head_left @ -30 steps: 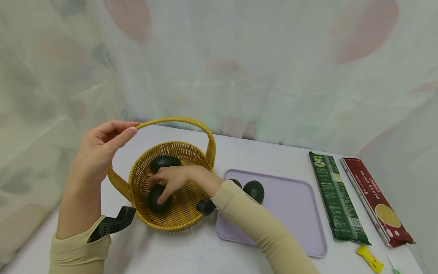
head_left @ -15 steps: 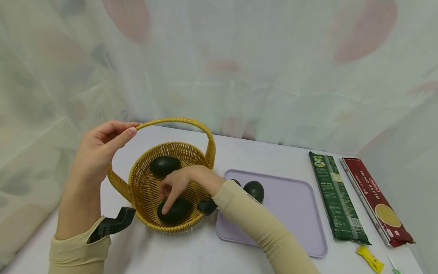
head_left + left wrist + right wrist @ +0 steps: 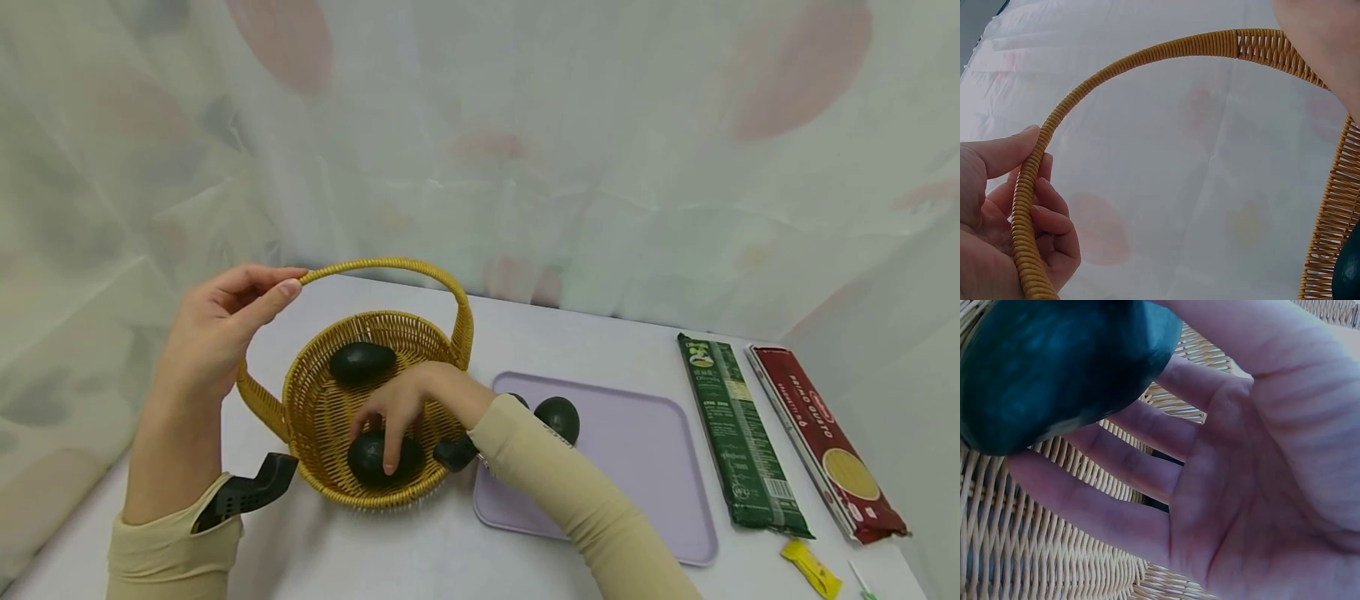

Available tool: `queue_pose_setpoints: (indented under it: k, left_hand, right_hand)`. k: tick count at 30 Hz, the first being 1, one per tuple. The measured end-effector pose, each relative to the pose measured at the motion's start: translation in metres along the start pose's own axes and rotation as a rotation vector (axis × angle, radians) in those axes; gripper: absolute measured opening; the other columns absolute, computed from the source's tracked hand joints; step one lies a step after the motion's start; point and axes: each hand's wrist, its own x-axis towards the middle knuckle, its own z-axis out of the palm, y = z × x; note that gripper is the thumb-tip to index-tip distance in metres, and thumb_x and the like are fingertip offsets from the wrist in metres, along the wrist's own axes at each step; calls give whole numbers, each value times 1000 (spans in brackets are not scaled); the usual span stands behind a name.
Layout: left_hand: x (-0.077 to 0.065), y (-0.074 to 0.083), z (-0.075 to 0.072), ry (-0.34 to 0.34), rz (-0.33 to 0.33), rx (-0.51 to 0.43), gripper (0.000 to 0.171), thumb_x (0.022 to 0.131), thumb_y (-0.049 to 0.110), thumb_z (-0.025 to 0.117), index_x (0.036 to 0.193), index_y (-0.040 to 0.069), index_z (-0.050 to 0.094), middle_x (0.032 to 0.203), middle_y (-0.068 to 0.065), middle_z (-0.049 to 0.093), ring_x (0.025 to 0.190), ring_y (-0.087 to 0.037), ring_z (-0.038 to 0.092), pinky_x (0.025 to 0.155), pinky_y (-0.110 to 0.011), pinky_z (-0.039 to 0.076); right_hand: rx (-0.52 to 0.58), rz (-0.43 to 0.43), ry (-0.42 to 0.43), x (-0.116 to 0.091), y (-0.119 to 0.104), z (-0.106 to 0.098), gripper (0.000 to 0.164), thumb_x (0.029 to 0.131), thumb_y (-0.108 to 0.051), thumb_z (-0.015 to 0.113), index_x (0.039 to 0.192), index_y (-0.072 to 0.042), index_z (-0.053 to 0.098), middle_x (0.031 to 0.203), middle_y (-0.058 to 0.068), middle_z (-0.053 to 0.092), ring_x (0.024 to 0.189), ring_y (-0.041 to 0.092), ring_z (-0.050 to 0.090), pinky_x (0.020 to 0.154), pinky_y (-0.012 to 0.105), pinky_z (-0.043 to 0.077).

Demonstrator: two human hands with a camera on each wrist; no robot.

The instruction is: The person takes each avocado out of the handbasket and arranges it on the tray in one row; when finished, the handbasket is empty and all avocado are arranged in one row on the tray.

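A yellow wicker basket [image 3: 306, 408] stands at the left of the table. My left hand [image 3: 217, 325] pinches its arched handle [image 3: 390, 263] between thumb and fingers, on the handle's left side. Inside the basket, my right hand [image 3: 405, 404] reaches down and grips a dark green avocado [image 3: 366, 461], thumb on the near side. In the right wrist view the other fingers [image 3: 1141, 425] curl against the underside of this avocado [image 3: 1054, 369]. A second avocado [image 3: 362, 363] lies farther back in the basket, untouched.
Right of the basket lies a lilac tray [image 3: 637, 475] bearing an avocado [image 3: 557, 418] and another partly hidden by my right sleeve. Farther right are a green pasta pack [image 3: 742, 433], a red spaghetti pack [image 3: 825, 442] and a small yellow packet [image 3: 812, 568].
The near avocado has shifted right within the basket and turned, with my right hand on it. My right thumb has moved rightward across it. My left hand stays on the handle.
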Motion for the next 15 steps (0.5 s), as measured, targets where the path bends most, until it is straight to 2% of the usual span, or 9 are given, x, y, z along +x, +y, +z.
queue_pose_setpoints:
  k: [8,15]
  left_hand:
    - [0,1,-1,-16,-5,-6,13,92,-3,63,99,-1,73,101,-1,72,95,-14,58,80,-18,45]
    - [0,2,-1,-16,-2,0,13,92,-3,63,99,1,74,101,-2,72,95,-15,57,80,-18,45]
  right_hand:
    - [0,-16,18,-2,3,0,64,75,-21,86,129,-23,52,124,-6,47,104,8,55,76,33,57]
    - [-129,-97,89,-8,4,-4,63,76,-31,84,129,-20,51,119,-5,51,106,7,53,81,24,51]
